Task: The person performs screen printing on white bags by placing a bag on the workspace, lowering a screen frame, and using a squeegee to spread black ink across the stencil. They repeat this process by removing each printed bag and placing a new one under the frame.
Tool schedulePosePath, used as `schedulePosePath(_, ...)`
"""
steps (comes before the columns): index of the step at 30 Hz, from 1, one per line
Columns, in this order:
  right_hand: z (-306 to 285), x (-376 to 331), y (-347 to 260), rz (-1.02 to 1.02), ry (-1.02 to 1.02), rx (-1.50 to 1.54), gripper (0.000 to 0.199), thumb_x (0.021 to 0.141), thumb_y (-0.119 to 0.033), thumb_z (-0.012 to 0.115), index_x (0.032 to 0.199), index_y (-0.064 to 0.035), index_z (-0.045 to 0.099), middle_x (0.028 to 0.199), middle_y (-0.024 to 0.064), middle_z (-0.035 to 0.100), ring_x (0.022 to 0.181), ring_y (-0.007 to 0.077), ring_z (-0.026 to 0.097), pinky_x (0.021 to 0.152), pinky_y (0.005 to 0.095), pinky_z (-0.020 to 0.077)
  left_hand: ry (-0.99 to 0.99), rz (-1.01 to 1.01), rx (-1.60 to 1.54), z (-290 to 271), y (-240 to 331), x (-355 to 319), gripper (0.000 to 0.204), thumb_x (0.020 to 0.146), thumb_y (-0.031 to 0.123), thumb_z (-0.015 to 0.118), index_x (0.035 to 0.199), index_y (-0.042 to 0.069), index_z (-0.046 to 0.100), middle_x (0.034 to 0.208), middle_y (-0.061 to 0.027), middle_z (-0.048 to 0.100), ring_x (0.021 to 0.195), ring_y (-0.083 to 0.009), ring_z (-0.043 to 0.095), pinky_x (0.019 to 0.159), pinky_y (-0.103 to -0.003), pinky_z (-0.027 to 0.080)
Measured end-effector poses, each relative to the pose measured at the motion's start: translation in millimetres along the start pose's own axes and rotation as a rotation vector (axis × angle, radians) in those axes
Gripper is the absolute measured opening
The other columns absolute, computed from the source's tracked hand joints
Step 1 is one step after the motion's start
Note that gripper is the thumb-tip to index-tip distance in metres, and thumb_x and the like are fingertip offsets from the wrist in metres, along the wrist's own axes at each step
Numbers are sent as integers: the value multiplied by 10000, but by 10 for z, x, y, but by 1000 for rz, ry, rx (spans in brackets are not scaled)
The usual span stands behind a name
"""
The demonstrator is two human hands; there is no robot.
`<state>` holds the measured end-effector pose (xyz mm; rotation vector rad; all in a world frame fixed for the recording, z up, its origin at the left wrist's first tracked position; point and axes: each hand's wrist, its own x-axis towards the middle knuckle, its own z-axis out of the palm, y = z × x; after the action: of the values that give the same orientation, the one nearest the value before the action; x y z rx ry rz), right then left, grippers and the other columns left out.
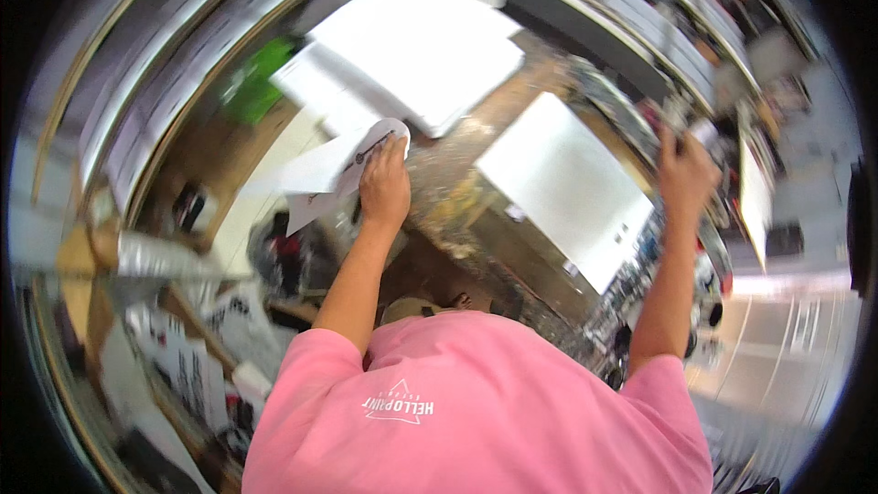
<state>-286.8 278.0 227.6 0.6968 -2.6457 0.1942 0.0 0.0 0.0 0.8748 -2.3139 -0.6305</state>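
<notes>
Printed sheet [325, 162] angles leftward from the left hand [385, 185], gripped by one edge, seemingly to clear the white panel [567, 187] on that hand's right; blur hides any hold by the right hand [686, 171].

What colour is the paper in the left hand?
The paper is white with dark print, best seen in the head view.

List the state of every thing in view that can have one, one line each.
Left hand: closed on the printed sheet
Printed sheet: bent, held up
Right hand: fingers curled; whether it holds anything is too blurred to tell
White panel: lying flat
White sheets: stacked
Worktable: stained
Pink shirt: worn
</notes>
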Motion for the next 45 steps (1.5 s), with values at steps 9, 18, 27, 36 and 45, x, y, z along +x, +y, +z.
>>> schedulePosePath(9, -139, 112, 745, 4, 294, -41, 524, 968, -579, 608, 920, -70, 727, 875, 120, 720, 887, 319, 686, 857, 506, 410, -464, 1330, 142, 2243, 1776, -147, 277, 968, 179, 575, 1198, 195, 727, 1333, -72, 658, 1354, -303, 571, 1211, -547, 355)
schedulePosePath(18, -200, 215, 825, 25, 294, -12, 524, 941, -590, 635, 911, -78, 745, 828, 95, 710, 854, 287, 679, 875, 453, 393, -1048, 1541, 74, 2282, 1154, -134, 302, 949, 239, 625, 1232, 216, 729, 1469, -39, 612, 1462, -271, 479, 1287, -572, 240)
schedulePosePath(27, -196, 203, 761, 56, 273, -36, 527, 938, -588, 662, 850, -70, 702, 785, 100, 695, 803, 288, 657, 846, 438, 401, -1160, 1582, -21, 2273, 723, 649, 421, 898, 194, 689, 1316, 246, 700, 1583, 24, 524, 1546, -297, 367, 1324, -583, 148)
schedulePosePath(36, -182, 149, 735, 50, 296, -27, 541, 935, -590, 668, 813, -63, 685, 773, 109, 692, 782, 298, 642, 877, 435, 384, -1228, 1744, -65, 2404, 656, 1097, 394, 968, 198, 619, 1351, 252, 690, 1642, 0, 450, 1558, -317, 335, 1323, -593, 137)
schedulePosePath(45, -199, 100, 742, 62, 319, 20, 500, 954, -542, 680, 1090, -61, 684, 789, 123, 655, 805, 314, 628, 826, 438, 396, -1238, 1288, -256, 1535, 1401, 1418, 854, 860, 495, 783, 1586, 203, 441, 1671, -169, 377, 1535, -366, 382, 1294, -604, 222)
